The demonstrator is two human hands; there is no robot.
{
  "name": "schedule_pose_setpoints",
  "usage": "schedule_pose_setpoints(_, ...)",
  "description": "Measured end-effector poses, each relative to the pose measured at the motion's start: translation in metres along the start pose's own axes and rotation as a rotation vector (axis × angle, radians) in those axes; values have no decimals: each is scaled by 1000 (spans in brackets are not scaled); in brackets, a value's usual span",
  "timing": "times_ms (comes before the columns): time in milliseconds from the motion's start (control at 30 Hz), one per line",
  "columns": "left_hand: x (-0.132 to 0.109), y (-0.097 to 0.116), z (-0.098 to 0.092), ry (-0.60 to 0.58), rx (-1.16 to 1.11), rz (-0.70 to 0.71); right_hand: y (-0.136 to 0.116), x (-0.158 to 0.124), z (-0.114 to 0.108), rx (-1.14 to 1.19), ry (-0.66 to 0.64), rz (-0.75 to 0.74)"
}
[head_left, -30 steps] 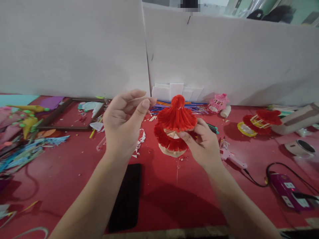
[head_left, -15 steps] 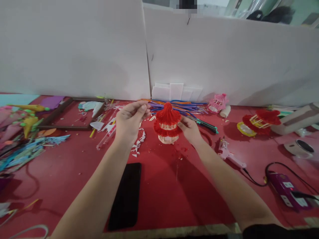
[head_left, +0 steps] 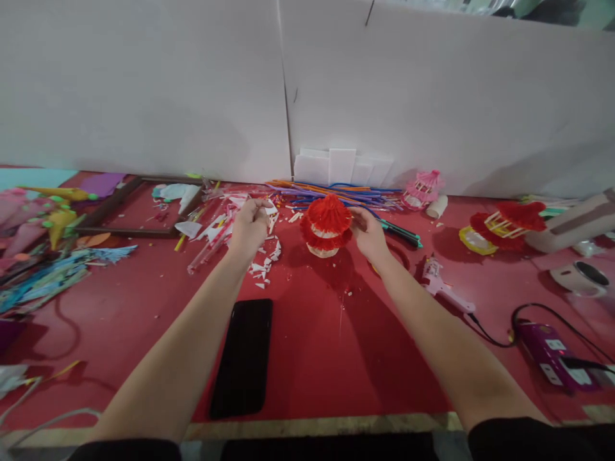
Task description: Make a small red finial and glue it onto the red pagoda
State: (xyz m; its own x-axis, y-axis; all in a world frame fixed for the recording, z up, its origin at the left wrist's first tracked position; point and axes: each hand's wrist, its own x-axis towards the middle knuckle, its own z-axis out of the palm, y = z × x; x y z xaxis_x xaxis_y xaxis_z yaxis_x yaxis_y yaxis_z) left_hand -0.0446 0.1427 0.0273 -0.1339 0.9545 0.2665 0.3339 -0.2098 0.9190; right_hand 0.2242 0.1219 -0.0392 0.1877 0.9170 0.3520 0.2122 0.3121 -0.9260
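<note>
A small tiered pavilion [head_left: 329, 224] with a fuzzy red roof, a red lower frill and a pale base stands upright near the middle of the red table. My right hand [head_left: 369, 237] is at its right side, fingers bent against the upper roof edge; whether they grip it is hard to tell. My left hand [head_left: 251, 227] is off to the left, above white scraps [head_left: 264, 259], its thumb and fingers drawn together, with whatever may be between them too small to make out.
Behind lie pipe cleaners [head_left: 331, 192] and a pink pavilion [head_left: 423, 190]. A glue gun [head_left: 444, 288], a red-and-yellow pavilion [head_left: 509, 227], a mug [head_left: 579, 278] and a purple power strip [head_left: 552, 355] are right. A phone [head_left: 243, 358] lies in front; a brown frame [head_left: 127, 230] is left.
My left hand has moved slightly left and away from the red pavilion. The view has tilted downward a little. My right hand remains beside the roof.
</note>
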Motion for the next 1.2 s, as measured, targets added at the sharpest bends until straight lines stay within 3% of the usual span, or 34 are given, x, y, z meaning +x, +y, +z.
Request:
schedule_pose_setpoints(167, -1, -15, -11, 65, 255, -15, -9, -19, -14, -35, 119, 37)
schedule_pose_setpoints(367, -15, -10, -14, 44, 375, 74, -12, -26, -20, -79, 127, 3)
schedule_pose_setpoints(533, -27, -4, 15, -37, 238, 139, -12, -10, -11, -128, -3, -43)
schedule_pose_setpoints(667, -47, -8, 44, -174, 33, 97, -7, 2, -7, -168, -132, -80)
schedule_pose_setpoints(833, -67, -18, 55, -269, -114, 86, -8, 3, -11, -229, -169, -123)
schedule_pose_setpoints(933, -68, -20, 56, -253, -175, 66, -13, 3, -13, -244, -170, -127)
schedule_pose_setpoints(1200, -62, -24, 56, -81, -299, -46, -20, 2, -5, -169, -133, -110)
